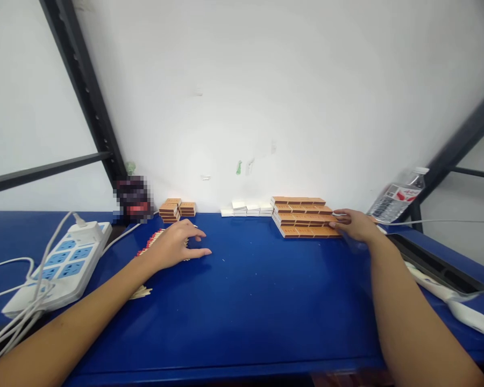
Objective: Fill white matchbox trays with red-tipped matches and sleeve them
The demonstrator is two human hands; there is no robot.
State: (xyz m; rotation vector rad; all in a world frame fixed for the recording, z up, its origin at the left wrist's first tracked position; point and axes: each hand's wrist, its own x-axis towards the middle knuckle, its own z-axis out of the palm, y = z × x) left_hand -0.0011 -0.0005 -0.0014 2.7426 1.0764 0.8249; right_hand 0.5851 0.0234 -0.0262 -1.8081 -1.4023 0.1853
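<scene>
Saw boxes (302, 219) stacked in steps on worktop (250, 322) near wall (242, 80). Had right hand (357, 224) at their right end; couldn't tell fingers' grip. Had left hand (176, 242) by matches (150, 240), thumb and fingers spread. Judged boxes light, stiff, crushable; best pinched gently by opposite sides.

Blue tabletop (242, 317) under brown boxes (300, 219), white pieces (253, 210), matchsticks (152, 239)

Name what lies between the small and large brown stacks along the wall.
The head view shows low white piles between the small stack and the large stack, nearer the large one.
</scene>
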